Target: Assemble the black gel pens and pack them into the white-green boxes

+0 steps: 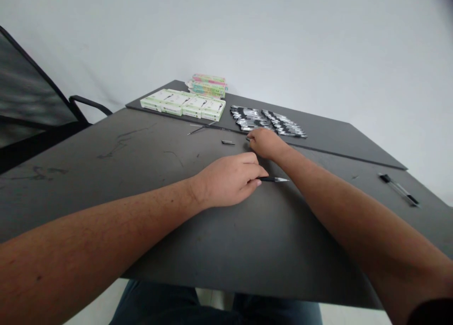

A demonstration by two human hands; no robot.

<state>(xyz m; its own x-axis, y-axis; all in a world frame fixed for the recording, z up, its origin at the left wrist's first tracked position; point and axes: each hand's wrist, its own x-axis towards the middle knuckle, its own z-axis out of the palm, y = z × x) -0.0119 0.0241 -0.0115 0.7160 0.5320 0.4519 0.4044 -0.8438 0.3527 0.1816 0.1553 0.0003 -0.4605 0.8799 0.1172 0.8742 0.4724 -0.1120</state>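
Observation:
My left hand is closed around a pen. Its black grip and silver tip stick out to the right, while the rest is hidden in the fist. Farther back, my right hand has its fingers curled together low at the tabletop. A small dark bit shows at its fingertips, too little to name. Just left of those fingers lies a pen cap with a dark clip. Thin pen refills lie crossed beyond it, by the edge of the raised board.
Rows of black-and-clear pens lie on the raised dark board. White-green boxes and colourful cartons stand at back left. A lone pen lies on the grey table at right. A chair stands left.

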